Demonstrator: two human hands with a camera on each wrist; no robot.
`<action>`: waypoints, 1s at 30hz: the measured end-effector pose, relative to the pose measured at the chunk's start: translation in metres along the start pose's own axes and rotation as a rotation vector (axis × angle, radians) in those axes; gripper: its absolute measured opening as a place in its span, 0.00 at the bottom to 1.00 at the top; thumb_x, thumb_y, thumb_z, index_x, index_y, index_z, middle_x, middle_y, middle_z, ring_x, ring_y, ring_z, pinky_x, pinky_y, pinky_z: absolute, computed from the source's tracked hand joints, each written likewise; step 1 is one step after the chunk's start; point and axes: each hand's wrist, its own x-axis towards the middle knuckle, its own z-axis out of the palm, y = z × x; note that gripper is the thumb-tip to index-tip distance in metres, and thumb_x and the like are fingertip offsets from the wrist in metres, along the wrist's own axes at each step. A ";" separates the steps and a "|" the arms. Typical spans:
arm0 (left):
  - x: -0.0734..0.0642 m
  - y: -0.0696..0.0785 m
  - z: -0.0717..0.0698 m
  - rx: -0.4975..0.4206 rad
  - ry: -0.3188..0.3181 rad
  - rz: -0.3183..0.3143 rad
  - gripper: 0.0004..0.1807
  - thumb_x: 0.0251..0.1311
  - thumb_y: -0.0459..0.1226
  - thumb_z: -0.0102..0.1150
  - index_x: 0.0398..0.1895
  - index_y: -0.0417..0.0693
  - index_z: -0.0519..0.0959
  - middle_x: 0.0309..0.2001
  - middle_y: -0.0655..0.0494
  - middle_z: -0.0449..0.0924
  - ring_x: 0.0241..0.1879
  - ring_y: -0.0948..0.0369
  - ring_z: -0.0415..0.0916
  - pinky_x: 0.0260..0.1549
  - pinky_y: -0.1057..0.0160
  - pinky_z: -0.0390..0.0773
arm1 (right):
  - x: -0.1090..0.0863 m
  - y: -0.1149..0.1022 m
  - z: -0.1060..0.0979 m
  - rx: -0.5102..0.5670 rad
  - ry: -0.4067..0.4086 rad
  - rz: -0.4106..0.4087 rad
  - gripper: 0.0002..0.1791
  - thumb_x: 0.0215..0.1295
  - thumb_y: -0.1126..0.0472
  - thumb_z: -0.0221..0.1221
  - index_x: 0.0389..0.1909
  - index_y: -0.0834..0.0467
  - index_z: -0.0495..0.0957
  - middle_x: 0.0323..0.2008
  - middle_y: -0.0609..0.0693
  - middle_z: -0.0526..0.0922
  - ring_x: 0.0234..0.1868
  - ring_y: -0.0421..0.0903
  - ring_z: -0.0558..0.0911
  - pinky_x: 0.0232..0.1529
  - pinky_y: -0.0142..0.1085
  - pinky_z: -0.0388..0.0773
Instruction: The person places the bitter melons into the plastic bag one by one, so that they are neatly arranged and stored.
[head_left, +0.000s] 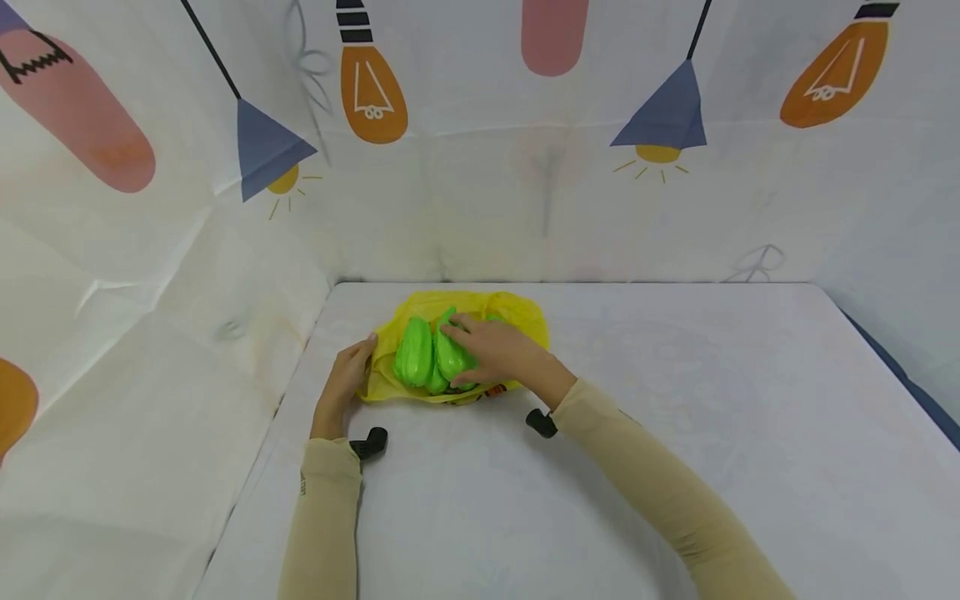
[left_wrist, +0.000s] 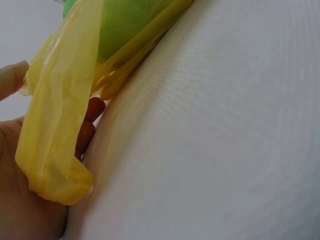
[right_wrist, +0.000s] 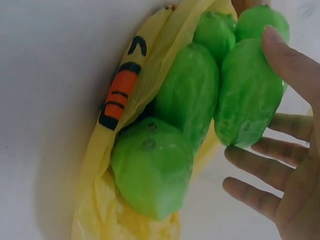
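Note:
A yellow plastic bag [head_left: 525, 319] lies toward the back of the table, its mouth spread around several glossy green oblong fruits [head_left: 415, 353]. My left hand [head_left: 347, 387] holds the bag's left edge; in the left wrist view a handle loop [left_wrist: 60, 125] hangs over the palm, between thumb and fingers. From the right, my right hand [head_left: 501, 348] reaches over the fruits. Its fingers are spread and fairly straight, with the thumb at one side of an upper fruit [right_wrist: 250, 95] and fingertips near its lower end. A rounder fruit [right_wrist: 152, 167] sits at the bag's rim.
The white table [head_left: 675, 467] extends to the right and toward me. A white curtain [head_left: 480, 200] printed with lamps and bulbs rises behind its back edge and along the left. Black wrist cameras [head_left: 369, 443] stick out beside both wrists.

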 end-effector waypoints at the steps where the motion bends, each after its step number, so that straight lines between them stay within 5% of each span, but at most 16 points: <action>1: 0.000 0.000 0.000 0.001 -0.001 -0.002 0.44 0.68 0.66 0.38 0.73 0.41 0.63 0.74 0.44 0.59 0.74 0.49 0.53 0.74 0.48 0.52 | -0.001 -0.001 0.000 -0.009 -0.003 -0.007 0.52 0.61 0.30 0.57 0.77 0.54 0.51 0.75 0.57 0.55 0.55 0.56 0.80 0.59 0.46 0.77; 11: 0.000 0.002 0.001 0.006 -0.011 -0.003 0.44 0.69 0.66 0.37 0.73 0.40 0.61 0.74 0.43 0.57 0.74 0.48 0.52 0.74 0.47 0.51 | -0.005 -0.006 0.005 0.046 0.001 0.010 0.53 0.61 0.31 0.57 0.77 0.55 0.48 0.76 0.58 0.54 0.53 0.56 0.81 0.56 0.45 0.79; 23: -0.002 -0.001 0.001 0.010 -0.001 0.001 0.44 0.69 0.65 0.37 0.72 0.39 0.63 0.73 0.42 0.60 0.72 0.49 0.55 0.73 0.47 0.53 | -0.011 0.000 0.017 0.036 0.052 -0.009 0.55 0.61 0.27 0.53 0.79 0.52 0.42 0.78 0.55 0.46 0.62 0.55 0.76 0.64 0.52 0.71; 30: -0.002 0.000 0.001 0.001 -0.002 0.003 0.44 0.69 0.65 0.37 0.72 0.38 0.63 0.73 0.42 0.60 0.71 0.49 0.56 0.73 0.47 0.54 | -0.016 0.003 0.011 0.099 0.106 0.003 0.51 0.64 0.29 0.53 0.78 0.50 0.45 0.78 0.55 0.48 0.51 0.56 0.81 0.60 0.51 0.75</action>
